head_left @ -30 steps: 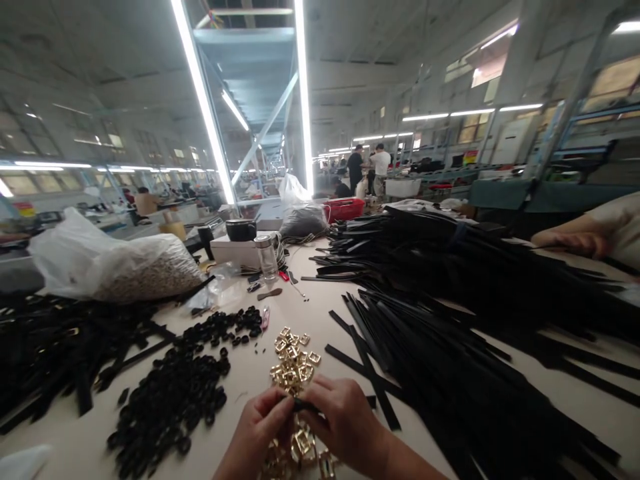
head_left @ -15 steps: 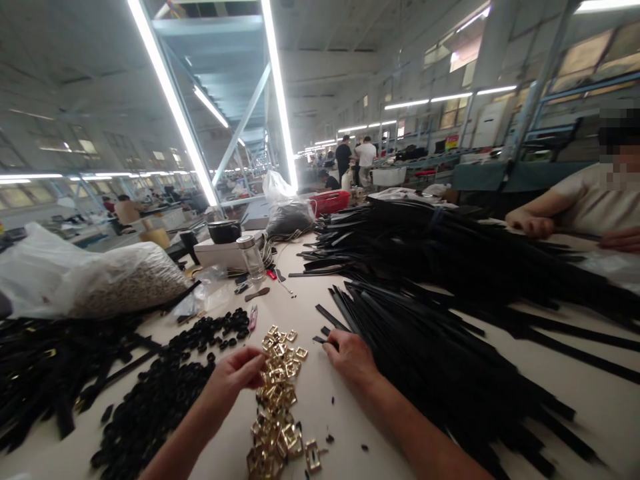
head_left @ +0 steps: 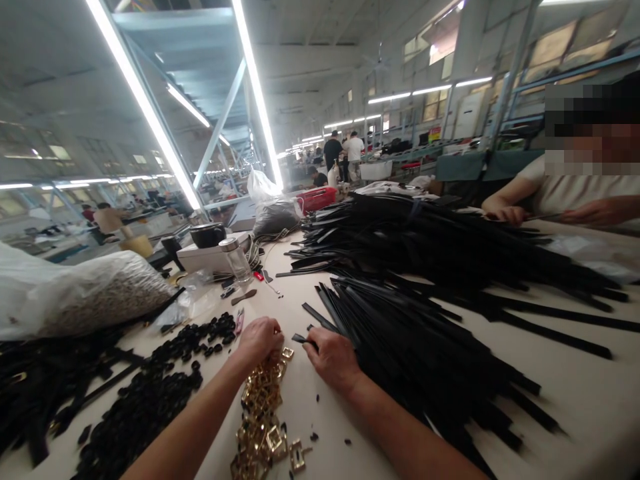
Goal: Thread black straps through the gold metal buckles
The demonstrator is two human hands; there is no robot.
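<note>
My left hand (head_left: 261, 341) hovers over the upper end of a heap of gold buckles (head_left: 263, 393), its fingers curled together. A gold glint shows by its fingertips, but whatever they pinch is hidden. In my right hand (head_left: 333, 357) is a black strap (head_left: 300, 339), its tip poking out to the left between thumb and fingers. Right beside that hand lies a fanned bundle of black straps (head_left: 400, 347). One loose gold buckle (head_left: 297, 456) rests apart near the bottom of the view.
Small black pieces (head_left: 145, 400) are heaped left of the buckles. Pink-handled snips (head_left: 239, 321), a glass jar (head_left: 236, 260) and a filled plastic bag (head_left: 100, 293) stand farther back. More black straps (head_left: 425, 247) cover the table's far side; a co-worker (head_left: 575, 180) sits at the right.
My left hand has moved right and away from me, over the far buckles, with its fingers curling in. My right hand still holds the strap. The whole view has shifted slightly.
</note>
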